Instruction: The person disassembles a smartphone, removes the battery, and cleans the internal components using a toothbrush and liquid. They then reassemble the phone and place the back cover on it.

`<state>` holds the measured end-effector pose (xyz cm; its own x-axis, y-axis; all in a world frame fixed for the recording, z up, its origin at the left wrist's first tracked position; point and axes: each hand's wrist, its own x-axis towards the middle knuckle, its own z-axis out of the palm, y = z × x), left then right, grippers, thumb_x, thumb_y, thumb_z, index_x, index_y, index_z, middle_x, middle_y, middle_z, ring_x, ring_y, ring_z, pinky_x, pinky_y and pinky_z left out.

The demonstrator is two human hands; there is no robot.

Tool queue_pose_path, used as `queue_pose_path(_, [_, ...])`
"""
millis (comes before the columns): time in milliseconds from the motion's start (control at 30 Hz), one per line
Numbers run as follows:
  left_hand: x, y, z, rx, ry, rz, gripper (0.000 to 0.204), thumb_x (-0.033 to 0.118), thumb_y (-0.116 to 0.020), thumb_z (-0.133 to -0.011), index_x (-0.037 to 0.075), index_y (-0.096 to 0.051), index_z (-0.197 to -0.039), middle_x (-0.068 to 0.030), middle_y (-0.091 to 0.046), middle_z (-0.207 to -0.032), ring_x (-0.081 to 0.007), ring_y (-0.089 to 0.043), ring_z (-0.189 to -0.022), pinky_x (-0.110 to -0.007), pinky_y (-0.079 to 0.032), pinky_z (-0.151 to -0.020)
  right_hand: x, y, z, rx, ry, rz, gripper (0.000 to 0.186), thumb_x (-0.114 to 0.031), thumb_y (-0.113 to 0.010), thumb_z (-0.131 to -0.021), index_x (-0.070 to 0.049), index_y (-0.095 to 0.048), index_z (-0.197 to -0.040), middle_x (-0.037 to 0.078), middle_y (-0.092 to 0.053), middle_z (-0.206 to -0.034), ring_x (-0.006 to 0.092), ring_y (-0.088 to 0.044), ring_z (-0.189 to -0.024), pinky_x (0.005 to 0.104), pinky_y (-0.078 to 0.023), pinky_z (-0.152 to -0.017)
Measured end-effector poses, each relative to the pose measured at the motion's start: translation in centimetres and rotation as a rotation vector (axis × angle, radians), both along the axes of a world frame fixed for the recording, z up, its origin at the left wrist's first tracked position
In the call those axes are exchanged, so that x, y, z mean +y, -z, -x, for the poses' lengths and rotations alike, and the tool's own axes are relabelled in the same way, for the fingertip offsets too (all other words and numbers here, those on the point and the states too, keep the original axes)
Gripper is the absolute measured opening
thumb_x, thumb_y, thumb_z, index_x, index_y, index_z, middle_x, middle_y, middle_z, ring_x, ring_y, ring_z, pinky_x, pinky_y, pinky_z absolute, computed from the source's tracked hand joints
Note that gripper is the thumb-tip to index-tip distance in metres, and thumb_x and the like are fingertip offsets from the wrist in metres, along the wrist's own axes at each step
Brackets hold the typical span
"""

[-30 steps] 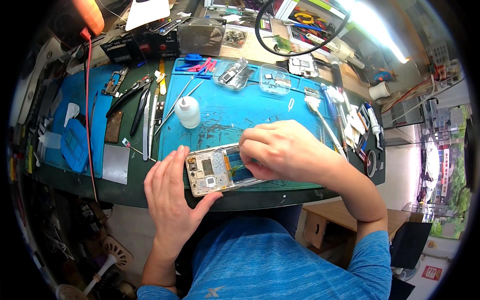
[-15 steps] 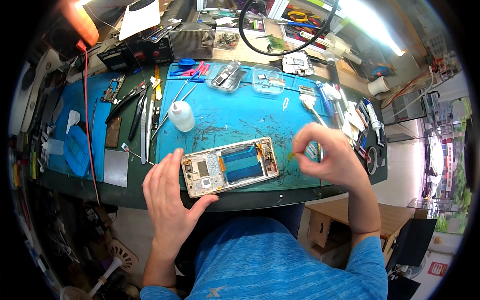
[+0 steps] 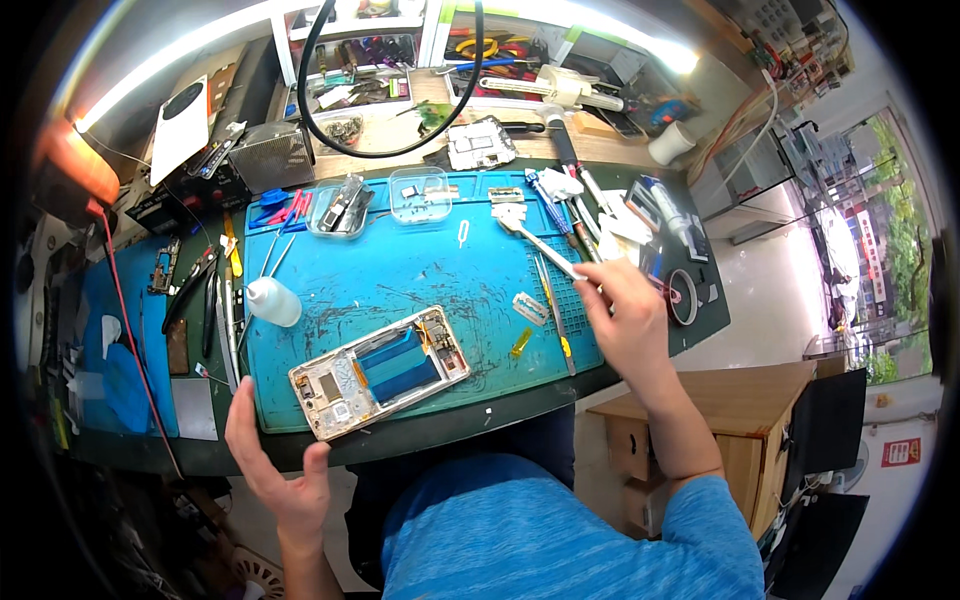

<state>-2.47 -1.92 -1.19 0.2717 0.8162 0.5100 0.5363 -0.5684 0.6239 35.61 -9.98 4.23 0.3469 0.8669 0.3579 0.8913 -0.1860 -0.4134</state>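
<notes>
Lying near mat edge (image 3: 505, 395), hands (image 3: 275, 462) (image 3: 632, 318) clear: phone (image 3: 385, 375)

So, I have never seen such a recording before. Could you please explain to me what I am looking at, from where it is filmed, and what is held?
There is no machine here, only a person's two bare hands. The picture comes from a camera worn on the head, looking down; its wide lens bends straight edges, and picture left is the person's own left.

On the blue mat lies an opened phone, its inside showing. Around it are a white bottle, a razor blade and a small yellow strip.

The left hand is open beside the phone and holds nothing; whether its thumb touches the phone is hard to tell. The right hand pinches the handle of a white brush between its fingers.
</notes>
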Motion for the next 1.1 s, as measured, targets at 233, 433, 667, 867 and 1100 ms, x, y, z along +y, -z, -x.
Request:
queue_pose_path(233, [5.9, -3.7, -0.9, 0.004, -0.041, 0.098, 0.07, 0.011, -0.077, -0.089, 0.001, -0.047, -0.152, -0.0172, -0.056, -0.148, -0.0322, -0.052, -0.137, -0.044, -0.039, -0.116, 1.0, 1.2, -1.6, -0.243, -0.12, 0.006, 0.029, -0.006, -0.075, -0.084, -0.004, -0.071, -0.113, 0.012, -0.067, -0.098, 0.0311, -0.067, -0.091, 0.0413, -0.055, -0.079])
queue_pose_path(433, [9.7, -3.8, -2.9, 0.209, 0.071, 0.097, 0.055, 0.011, -0.08, -0.087, 0.006, -0.063, -0.138, -0.0165, -0.061, -0.137, -0.0341, -0.059, -0.123, -0.044, -0.045, -0.106, -1.4, -0.4, -1.7, 0.426, -0.016, 0.14, 0.034, -0.011, -0.053, -0.101, 0.0, -0.059, -0.132, 0.011, -0.066, -0.092, 0.0146, -0.061, -0.072, 0.032, -0.05, -0.065])
queue_pose_path(667, [8.4, -7.1, -6.5, 0.209, 0.369, -0.183, 0.05, -0.002, -0.077, -0.085, 0.008, -0.068, -0.133, -0.0126, -0.064, -0.122, -0.0324, -0.065, -0.112, -0.042, -0.053, -0.097, -1.5, -3.9, 3.4, 1.852, -0.239, 0.625, 0.058, -0.009, -0.043, -0.106, -0.003, -0.031, -0.162, 0.002, -0.062, -0.087, 0.0043, -0.047, -0.058, 0.018, -0.043, -0.051])
queue_pose_path(867, [8.5, -8.5, -8.2, 0.461, 0.42, -0.653, 0.037, 0.006, -0.072, -0.085, 0.007, -0.075, -0.121, -0.0067, -0.072, -0.122, -0.0239, -0.068, -0.117, -0.043, -0.055, -0.102, -1.0, -3.2, 3.9, 2.105, -0.313, 0.709, 0.059, -0.004, -0.042, -0.106, -0.002, -0.027, -0.163, 0.004, -0.056, -0.092, 0.0008, -0.035, -0.053, 0.0156, -0.028, -0.038])
queue_pose_path(1100, [8.0, -9.0, -8.3, 0.529, 0.443, -0.725, 0.032, 0.008, -0.07, -0.086, 0.009, -0.077, -0.117, -0.0051, -0.073, -0.12, -0.0219, -0.068, -0.116, -0.044, -0.054, -0.105, -0.7, -3.0, 3.7, 2.122, -0.311, 0.735, 0.062, -0.003, -0.043, -0.105, -0.003, -0.025, -0.164, 0.003, -0.055, -0.091, 0.0009, -0.032, -0.053, 0.0152, -0.027, -0.039])
